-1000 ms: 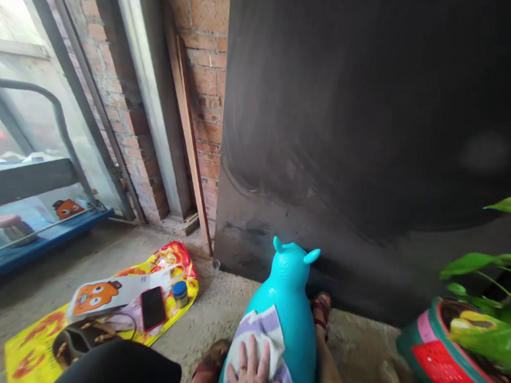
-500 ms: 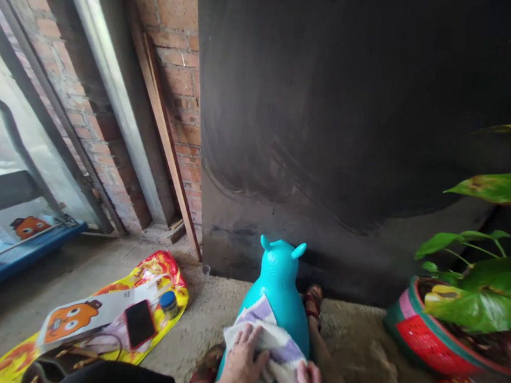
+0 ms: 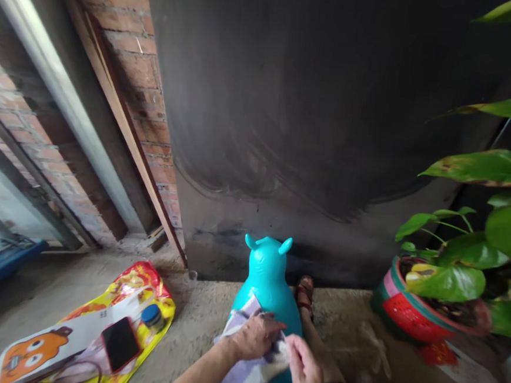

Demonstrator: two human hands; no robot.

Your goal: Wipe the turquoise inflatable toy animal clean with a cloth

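A turquoise inflatable animal toy (image 3: 267,272) with two small ears stands on the concrete floor in front of me, facing a dark wall. A white and lilac cloth (image 3: 241,376) is draped over its back. My left hand (image 3: 256,335) rests on the cloth on top of the toy, fingers closed on its upper edge. My right hand (image 3: 307,372) pinches the cloth's right edge just beside the left hand. My sandalled foot (image 3: 304,294) sits right of the toy.
A yellow printed bag (image 3: 142,283) lies at the left with a phone (image 3: 120,344), a blue-capped jar (image 3: 152,316) and an orange-cartoon card (image 3: 40,345) on it. A potted plant in a red and green pot (image 3: 409,313) stands at the right. Brick wall and leaning boards at the left.
The view has swung right and down. One second ago my left hand lay flat on the cloth alone; my right hand came in and both now hold the cloth's edge.
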